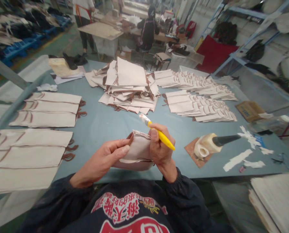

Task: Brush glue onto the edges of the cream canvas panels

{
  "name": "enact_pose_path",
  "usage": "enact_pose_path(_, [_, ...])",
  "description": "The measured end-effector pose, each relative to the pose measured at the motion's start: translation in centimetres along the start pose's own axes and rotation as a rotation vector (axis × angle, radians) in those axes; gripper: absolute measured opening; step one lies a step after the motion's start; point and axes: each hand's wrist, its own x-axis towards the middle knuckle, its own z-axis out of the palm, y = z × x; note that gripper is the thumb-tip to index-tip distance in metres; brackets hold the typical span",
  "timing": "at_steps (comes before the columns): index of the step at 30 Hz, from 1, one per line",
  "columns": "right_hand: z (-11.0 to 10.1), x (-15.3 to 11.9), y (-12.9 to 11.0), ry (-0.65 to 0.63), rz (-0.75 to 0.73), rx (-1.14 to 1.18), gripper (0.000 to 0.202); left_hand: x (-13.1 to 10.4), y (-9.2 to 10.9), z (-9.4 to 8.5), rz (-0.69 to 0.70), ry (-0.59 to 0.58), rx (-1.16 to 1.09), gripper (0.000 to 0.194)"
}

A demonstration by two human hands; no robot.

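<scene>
Between my hands, close to the table's front edge, a cream fabric pouch (138, 147) with brown trim is held bent. My left hand (108, 157) pinches its left side, thumb on top by the brown edge. My right hand (162, 150) is closed around a yellow-handled brush (164, 138) and also grips the pouch's right side. The brush's whitish bristles point up and away to the left, apart from the pouch. Beyond my hands rises a heap of similar cream pieces (131, 76) with brown cords.
Overlapping rows of cream pieces lie left (47, 110) and right (195, 105) on the blue-grey table (93, 126). At right stand a glue-stained container (207, 144) with a dark handle or spout, white strips (238, 159) and a cardboard box (250, 111). Two people are farther back.
</scene>
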Motion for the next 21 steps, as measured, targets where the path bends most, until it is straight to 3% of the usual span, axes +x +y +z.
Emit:
enact_pose_path(6, [-0.5, 1.4, 1.6, 0.046, 0.16, 0.002, 0.026, -0.2, -2.1, -1.2, 0.158, -0.011, 0.496, 0.023])
enact_pose_path(12, [-0.1, 1.1, 2.6, 0.092, 0.2, 0.015, 0.027, 0.2, -3.2, 0.3, 0.255, -0.054, 0.633, 0.025])
enact_pose_path(16, [-2.4, -1.3, 0.9, 0.109, 0.296, 0.22, 0.025, 0.3, -3.7, 0.6, 0.262, -0.021, 0.693, 0.024])
enact_pose_path(21, [-6.6, -5.0, -1.2, -0.07, 0.352, 0.336, 0.024, 0.0, -3.6, 0.1, 0.262, 0.058, 0.732, 0.023])
